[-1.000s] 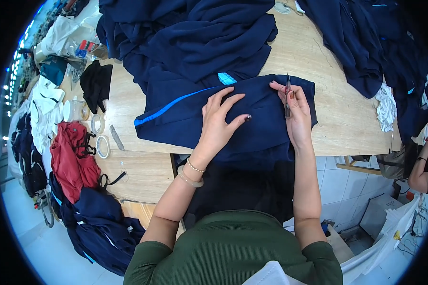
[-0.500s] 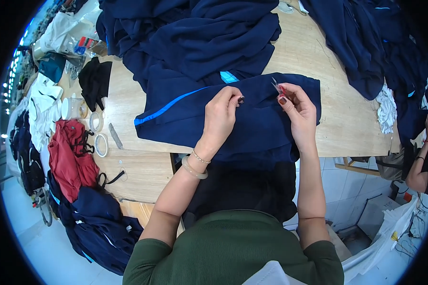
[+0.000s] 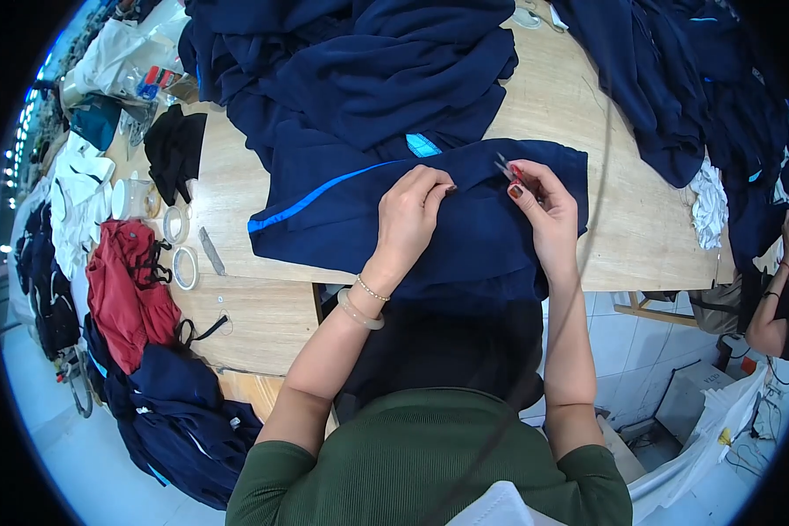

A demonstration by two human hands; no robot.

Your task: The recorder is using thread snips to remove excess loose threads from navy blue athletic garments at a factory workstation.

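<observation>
Navy garment [image 3: 486, 230] lies mid-frame, long axis roughly left-to-right — right hand [image 3: 550, 210] over it curls round small snips [image 3: 510, 172], tips aimed upper left; left hand [image 3: 408, 215] pinched nearby — can't tell on what.

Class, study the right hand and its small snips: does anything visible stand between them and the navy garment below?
Nothing visible does. The right hand holds the snips over the navy garment; the left hand is left of the blades, not under them. Whether the blades touch the garment is unclear.
</observation>
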